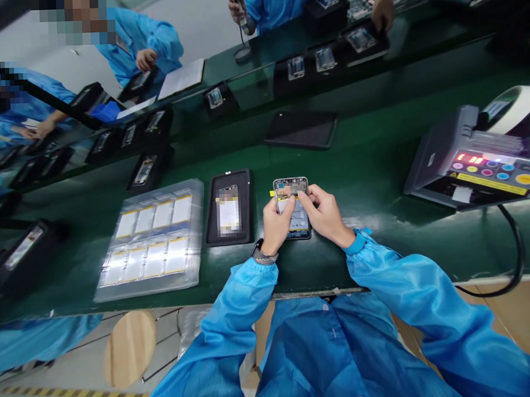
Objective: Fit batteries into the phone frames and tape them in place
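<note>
An opened smartphone [299,223] with its inside parts and battery showing is gripped between my two hands above the green bench. My left hand [276,226] wraps its left side, with the thumb lying on the battery's upper part. On the right edge, my right hand [327,215] closes round the phone, its thumb pressed near the battery's top. A small yellow tab pokes out at the phone's upper left. The fingers under the phone are hidden. Left of my hands lies a black tray [210,229] with another phone in it, partly blurred out.
A clear plastic tray [198,224] of white batteries lies to the left. A tape dispenser [437,152] with a lit display stands right, its cable hanging over the edge. Beyond my hands is a black tray [304,130]. Co-workers in blue sit across a line of phone trays.
</note>
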A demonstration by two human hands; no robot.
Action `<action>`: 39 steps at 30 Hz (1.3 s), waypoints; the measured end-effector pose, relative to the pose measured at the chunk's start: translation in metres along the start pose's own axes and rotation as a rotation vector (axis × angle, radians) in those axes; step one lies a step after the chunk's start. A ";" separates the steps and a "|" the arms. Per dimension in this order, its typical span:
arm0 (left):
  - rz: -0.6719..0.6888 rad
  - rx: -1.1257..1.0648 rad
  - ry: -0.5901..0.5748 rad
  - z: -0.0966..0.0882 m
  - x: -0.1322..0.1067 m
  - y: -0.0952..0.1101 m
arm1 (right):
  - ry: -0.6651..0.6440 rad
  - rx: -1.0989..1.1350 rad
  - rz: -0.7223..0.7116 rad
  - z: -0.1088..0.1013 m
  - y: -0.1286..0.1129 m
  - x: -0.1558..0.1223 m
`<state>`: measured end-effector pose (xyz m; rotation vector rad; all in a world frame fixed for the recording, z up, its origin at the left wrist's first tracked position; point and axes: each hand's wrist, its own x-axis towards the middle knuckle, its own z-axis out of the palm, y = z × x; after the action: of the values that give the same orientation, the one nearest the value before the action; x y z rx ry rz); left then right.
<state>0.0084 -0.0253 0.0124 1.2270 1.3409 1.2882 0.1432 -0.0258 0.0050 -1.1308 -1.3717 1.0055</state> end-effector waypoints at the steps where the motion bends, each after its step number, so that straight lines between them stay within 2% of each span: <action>1: -0.001 -0.005 -0.007 0.000 0.000 0.000 | -0.007 0.012 0.004 0.000 0.000 0.000; 8: 0.008 0.027 -0.073 -0.002 0.001 -0.002 | 0.026 -0.059 -0.013 -0.001 0.002 0.001; 18: 0.011 0.036 -0.028 -0.003 0.001 -0.001 | -0.013 -0.058 -0.017 0.000 0.000 0.000; 28: 0.033 0.029 -0.044 -0.003 0.001 0.000 | 0.002 -0.144 -0.041 -0.001 -0.002 -0.001; 39: 0.052 0.091 0.029 0.000 -0.004 0.006 | 0.054 -0.129 -0.006 0.004 0.000 -0.004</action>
<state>0.0097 -0.0289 0.0185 1.3179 1.4099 1.2975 0.1391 -0.0292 0.0036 -1.2403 -1.4117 0.8861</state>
